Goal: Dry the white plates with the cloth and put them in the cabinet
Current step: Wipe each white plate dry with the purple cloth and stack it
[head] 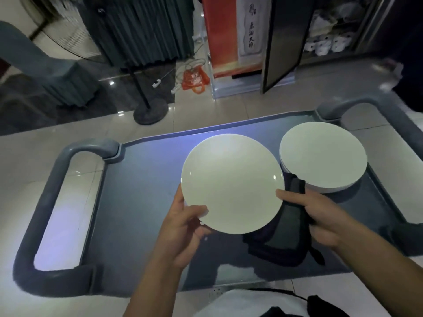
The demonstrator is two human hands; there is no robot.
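I hold one white plate (231, 181) above the grey cart top (142, 202). My left hand (187, 229) grips its near-left rim, thumb on top. My right hand (320, 216) holds a dark cloth (283, 239) bunched against the plate's right edge and underside, thumb tip on the rim. A stack of white plates (322, 156) stands on the cart at the right. The cabinet (329, 35) is at the back right with its dark door (283, 42) swung open and white dishes on its shelf.
The cart has loop handles at the left (45, 213) and at the far right (375, 108). On the tiled floor beyond lie a round stand base (150, 113), an orange bag (194, 81) and cables. Pleated grey drapes hang at the back left.
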